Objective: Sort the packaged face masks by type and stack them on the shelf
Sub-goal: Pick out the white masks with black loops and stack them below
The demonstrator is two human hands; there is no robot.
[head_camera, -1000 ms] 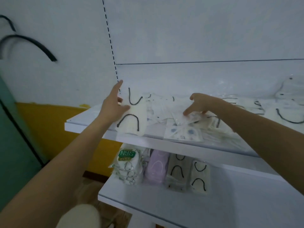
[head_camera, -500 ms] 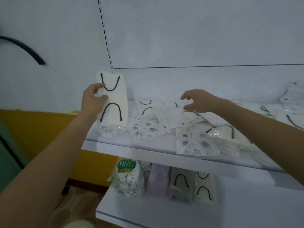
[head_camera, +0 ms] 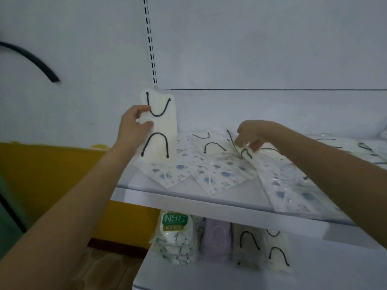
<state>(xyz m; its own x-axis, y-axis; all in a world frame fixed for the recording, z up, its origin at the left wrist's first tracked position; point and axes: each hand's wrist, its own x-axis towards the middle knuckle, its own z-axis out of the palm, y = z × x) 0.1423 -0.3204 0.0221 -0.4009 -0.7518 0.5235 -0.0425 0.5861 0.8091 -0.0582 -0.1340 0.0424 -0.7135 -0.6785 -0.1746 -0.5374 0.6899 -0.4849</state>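
My left hand (head_camera: 134,126) grips a cream packaged mask with black ear loops (head_camera: 162,130) and holds it upright above the left end of the upper shelf (head_camera: 188,203). My right hand (head_camera: 252,135) pinches the edge of another cream mask with black loops (head_camera: 247,154) and tilts it up from the pile. Loose packaged masks lie scattered across the shelf, several with a blue print (head_camera: 211,176), others cream with black loops (head_camera: 211,143).
On the lower shelf (head_camera: 230,277) stand sorted stacks: an N95 pack (head_camera: 176,237), lilac masks (head_camera: 216,239), grey masks with black loops (head_camera: 249,248) and cream masks with black loops (head_camera: 277,254). A slotted upright (head_camera: 150,42) runs up the white back wall. More masks lie at the far right (head_camera: 356,147).
My left hand lifted the cream mask off the shelf and stood it upright. My right hand dropped from hovering over the pile and now pinches a second cream mask.
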